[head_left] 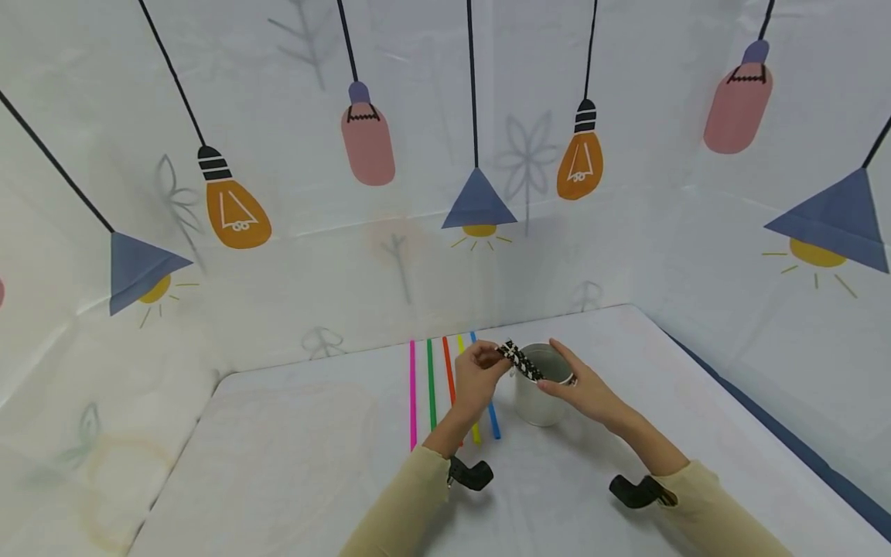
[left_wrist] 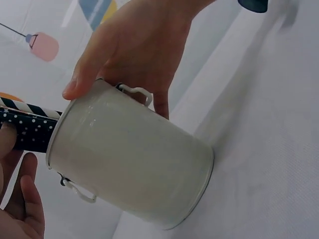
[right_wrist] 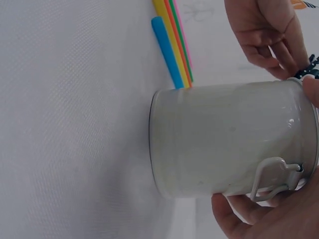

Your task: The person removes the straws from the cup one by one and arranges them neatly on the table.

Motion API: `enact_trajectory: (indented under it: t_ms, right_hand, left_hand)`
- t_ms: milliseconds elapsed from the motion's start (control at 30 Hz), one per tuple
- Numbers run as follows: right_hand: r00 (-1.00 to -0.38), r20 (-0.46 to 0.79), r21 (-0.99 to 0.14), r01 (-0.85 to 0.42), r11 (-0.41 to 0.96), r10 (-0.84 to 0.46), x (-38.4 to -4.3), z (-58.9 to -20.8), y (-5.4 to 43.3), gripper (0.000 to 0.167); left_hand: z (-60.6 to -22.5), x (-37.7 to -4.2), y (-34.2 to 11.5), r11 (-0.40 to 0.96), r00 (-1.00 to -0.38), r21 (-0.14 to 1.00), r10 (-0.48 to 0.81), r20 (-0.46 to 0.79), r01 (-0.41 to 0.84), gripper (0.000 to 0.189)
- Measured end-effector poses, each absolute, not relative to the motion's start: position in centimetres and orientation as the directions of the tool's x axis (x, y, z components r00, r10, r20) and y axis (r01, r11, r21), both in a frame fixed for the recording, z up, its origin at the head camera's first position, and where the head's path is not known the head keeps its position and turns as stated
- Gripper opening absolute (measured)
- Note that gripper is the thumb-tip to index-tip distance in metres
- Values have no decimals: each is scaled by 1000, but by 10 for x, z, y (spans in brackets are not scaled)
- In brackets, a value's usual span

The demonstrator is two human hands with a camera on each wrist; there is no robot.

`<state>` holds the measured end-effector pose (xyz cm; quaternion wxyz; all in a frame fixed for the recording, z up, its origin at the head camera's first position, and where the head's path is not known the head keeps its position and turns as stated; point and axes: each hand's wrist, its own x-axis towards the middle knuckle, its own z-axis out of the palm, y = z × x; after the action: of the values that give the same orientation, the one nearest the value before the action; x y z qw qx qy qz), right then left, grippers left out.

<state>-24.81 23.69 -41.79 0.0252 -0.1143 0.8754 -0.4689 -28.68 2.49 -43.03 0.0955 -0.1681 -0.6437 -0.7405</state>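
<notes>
A white metal bucket [head_left: 539,402] with small side handles stands on the table. My right hand [head_left: 581,387] grips it near the rim, thumb at the near edge and fingers round the other side, as the left wrist view also shows. In my left hand [head_left: 480,375], fingers and thumb pinch a bundle of black-and-white patterned paper straws [head_left: 520,360], some striped, some dotted. The bundle slants over the bucket's mouth, and in the left wrist view the straws [left_wrist: 32,127] run in past the rim, which hides their lower ends.
To the left of the bucket, several coloured sticks, among them a pink stick [head_left: 413,394], a green stick [head_left: 431,379] and a blue stick [head_left: 495,422], lie side by side on the white table [head_left: 313,456]. A curtain [head_left: 299,193] printed with lamps hangs behind the table.
</notes>
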Motion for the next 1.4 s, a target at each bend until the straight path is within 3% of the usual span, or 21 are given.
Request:
enact_trajectory:
  t_ms: [300, 867, 1100, 1233, 1400]
  right_hand:
    - [-976, 52, -828, -160, 538, -211, -248, -420, 237, 90]
    - [-965, 89, -834, -207, 511, -246, -249, -424, 240, 87]
    - [-967, 85, -831, -202, 519, -240, -248, -421, 242, 87]
    - [-967, 82, -836, -198, 511, -240, -248, -420, 241, 87]
    - [-968, 87, -829, -202, 522, -236, -249, -422, 242, 87]
  left_hand:
    - [-408, -287, 5, -292, -908, 869, 1, 419, 400, 18]
    - [-340, -284, -56, -282, -813, 764, -140, 565, 580, 17]
    - [-324, -283, -87, -230, -792, 762, -80, 605, 605, 27]
    - [-323, -283, -107, -204, -789, 769, -31, 614, 606, 23]
    - [-327, -286, -132, -102, -831, 828, 15, 556, 552, 18]
